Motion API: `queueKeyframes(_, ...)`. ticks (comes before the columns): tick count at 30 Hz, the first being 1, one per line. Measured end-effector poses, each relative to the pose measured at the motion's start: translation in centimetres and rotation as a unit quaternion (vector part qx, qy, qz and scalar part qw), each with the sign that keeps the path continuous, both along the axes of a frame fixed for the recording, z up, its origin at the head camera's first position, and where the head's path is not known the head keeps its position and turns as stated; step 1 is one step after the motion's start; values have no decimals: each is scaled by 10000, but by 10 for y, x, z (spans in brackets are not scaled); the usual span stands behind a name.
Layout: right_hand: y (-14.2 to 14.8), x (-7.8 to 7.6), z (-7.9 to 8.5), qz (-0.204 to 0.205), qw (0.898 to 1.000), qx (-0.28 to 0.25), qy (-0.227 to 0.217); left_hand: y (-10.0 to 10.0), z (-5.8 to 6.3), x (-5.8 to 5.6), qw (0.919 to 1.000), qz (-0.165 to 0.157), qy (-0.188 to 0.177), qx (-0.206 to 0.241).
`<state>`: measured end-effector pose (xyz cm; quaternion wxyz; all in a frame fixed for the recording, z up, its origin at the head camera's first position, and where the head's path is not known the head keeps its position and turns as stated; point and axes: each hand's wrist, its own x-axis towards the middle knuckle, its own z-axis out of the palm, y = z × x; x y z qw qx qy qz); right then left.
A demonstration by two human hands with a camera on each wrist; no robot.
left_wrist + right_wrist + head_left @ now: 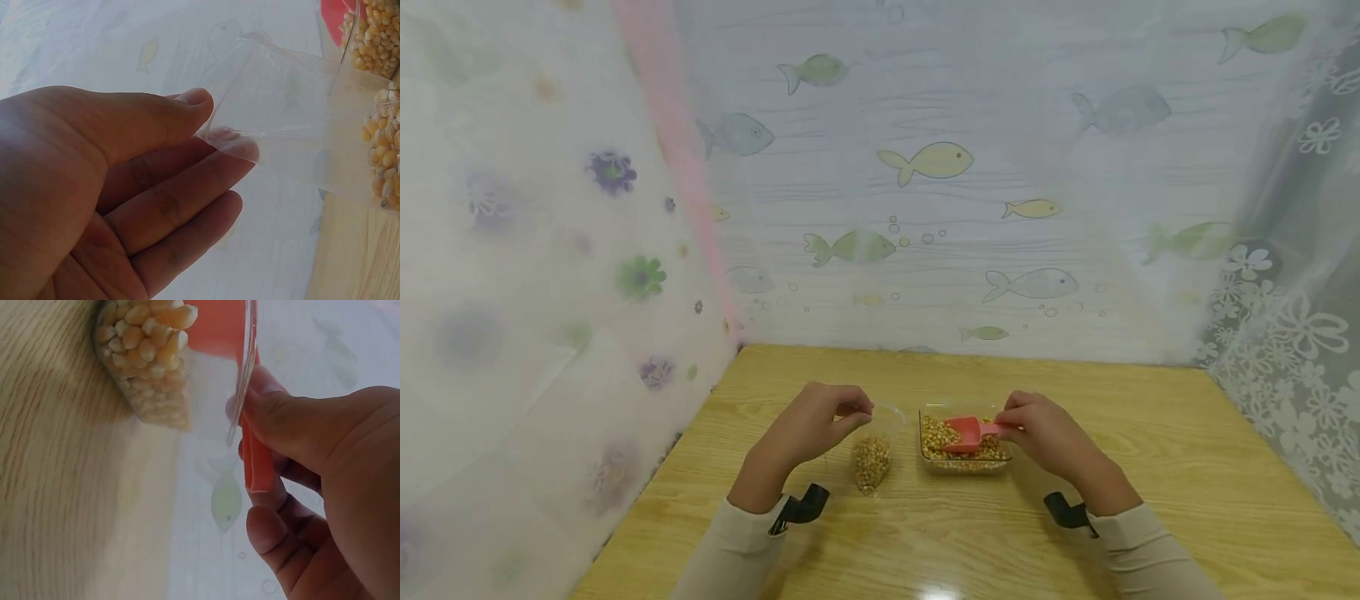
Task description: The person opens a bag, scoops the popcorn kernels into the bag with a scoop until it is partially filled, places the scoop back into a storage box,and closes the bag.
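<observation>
My left hand (pixel 822 421) pinches the top edge of a clear plastic bag (pixel 281 119) between thumb and fingers. Corn kernels (pixel 871 462) fill the lower part of that bag, which stands on the table. To its right is a clear rectangular container (pixel 964 468) with more corn kernels (pixel 375 37) inside. A red scoop (pixel 967 435) lies in the container, its bowl among the kernels. Its handle (pixel 257 459) extends over the right rim, and my right hand (pixel 1045 433) grips it with thumb and fingers.
Both things stand on a light wooden table (pixel 910 542). Behind it hangs a pale curtain with printed fish (pixel 936 160). A flower-patterned sheet (pixel 512 292) borders the left side, and a white-flowered one (pixel 1300 333) the right. Dark wrist cameras (pixel 808 503) sit at both cuffs.
</observation>
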<state>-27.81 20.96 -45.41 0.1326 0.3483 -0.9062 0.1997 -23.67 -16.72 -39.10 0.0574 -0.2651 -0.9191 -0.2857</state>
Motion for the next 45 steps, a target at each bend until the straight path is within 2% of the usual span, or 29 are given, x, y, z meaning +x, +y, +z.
queueKeyframes(12,7,-7,-14,-22,9951,-867,-470,0,-1,0,9999,-26,95,-60)
queueKeyframes(23,12,-12,-23,-36,9925,-1180,-301,0,0,0,9999,-25,86,-74)
queueKeyframes(30,12,-11,-20,7,9916,-1274,-239,0,-1,1,10000,-12,40,-50)
queueKeyframes(45,-2,-13,-2,248,9920,-1235,19,1,-1,-1,9998,-67,185,-96)
